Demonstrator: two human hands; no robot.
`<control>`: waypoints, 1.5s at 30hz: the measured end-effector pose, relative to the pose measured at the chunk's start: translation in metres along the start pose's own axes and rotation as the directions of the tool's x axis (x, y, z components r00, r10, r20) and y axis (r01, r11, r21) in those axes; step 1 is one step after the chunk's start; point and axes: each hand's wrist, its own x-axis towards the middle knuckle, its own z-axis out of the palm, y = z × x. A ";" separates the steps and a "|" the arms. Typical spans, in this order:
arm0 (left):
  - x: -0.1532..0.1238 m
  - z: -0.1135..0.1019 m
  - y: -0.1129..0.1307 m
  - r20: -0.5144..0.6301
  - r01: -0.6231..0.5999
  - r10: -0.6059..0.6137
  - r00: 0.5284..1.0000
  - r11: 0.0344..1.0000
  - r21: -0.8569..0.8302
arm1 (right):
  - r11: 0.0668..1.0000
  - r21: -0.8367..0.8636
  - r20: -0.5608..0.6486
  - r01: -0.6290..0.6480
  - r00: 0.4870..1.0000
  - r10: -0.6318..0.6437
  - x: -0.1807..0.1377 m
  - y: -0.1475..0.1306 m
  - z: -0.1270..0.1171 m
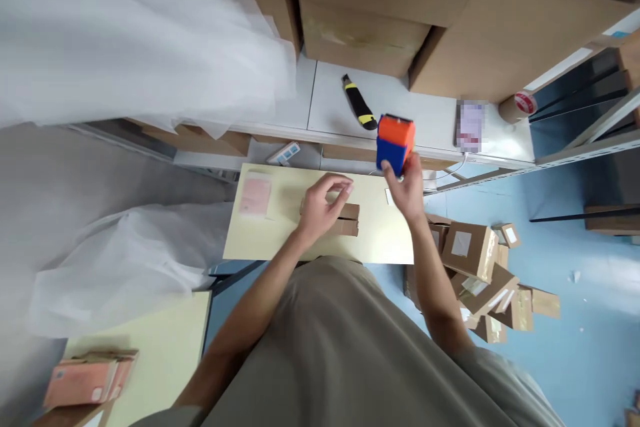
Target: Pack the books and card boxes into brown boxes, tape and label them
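In my right hand point(407, 190) is an orange and blue tape dispenser point(394, 143), raised above the far edge of the table, with my thumb on its blue side. My left hand point(323, 207) hovers over a small cardboard box point(349, 221), its fingers loosely curved and a gap showing between them and the thumb. I see nothing in that hand, and it hides part of the box. The box lies on the pale yellow table point(380, 240) close to my body. Left of it lies a pink packet point(255, 195).
A black and yellow utility knife point(359, 103) lies on the white shelf point(333, 103) ahead. Big cartons point(365, 33), a phone point(470, 127) and a tape roll point(520, 107) are there too. White wrapping sheets point(140, 47) hang at left; boxes point(470, 250) are piled at right.
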 end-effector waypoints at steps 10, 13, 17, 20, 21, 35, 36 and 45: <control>-0.096 -0.030 -0.018 -0.037 0.283 -0.284 0.958 0.959 -0.023 | 0.871 0.367 0.351 -0.327 0.916 0.196 -0.121 -0.067 0.059; -0.107 -0.041 -0.022 -0.047 0.283 -0.283 0.958 0.959 -0.022 | 0.888 0.317 0.368 -0.334 0.906 0.210 -0.126 -0.075 0.069; -0.109 -0.057 -0.023 -0.001 0.252 -0.253 0.968 0.967 -0.046 | 0.920 0.244 0.350 -0.307 0.912 0.212 -0.128 -0.079 0.079; -0.100 -0.075 -0.025 0.005 0.265 -0.266 0.964 0.959 -0.100 | 0.941 0.191 0.359 -0.280 0.912 0.198 -0.130 -0.079 0.081; -0.095 -0.082 -0.026 -0.002 0.279 -0.282 0.959 0.951 -0.130 | 0.948 0.165 0.369 -0.272 0.908 0.196 -0.131 -0.079 0.080; -0.058 -0.160 -0.046 0.355 0.297 -0.214 0.910 0.934 -0.197 | 0.981 -0.042 0.602 -0.188 0.779 0.175 -0.139 -0.111 0.066; -0.059 -0.161 -0.049 0.352 0.303 -0.223 0.909 0.933 -0.191 | 0.980 -0.043 0.606 -0.192 0.775 0.178 -0.140 -0.114 0.067; -0.066 -0.165 -0.072 0.355 0.323 -0.233 0.905 0.920 -0.221 | 0.968 -0.115 0.634 -0.221 0.734 0.243 -0.142 -0.128 0.075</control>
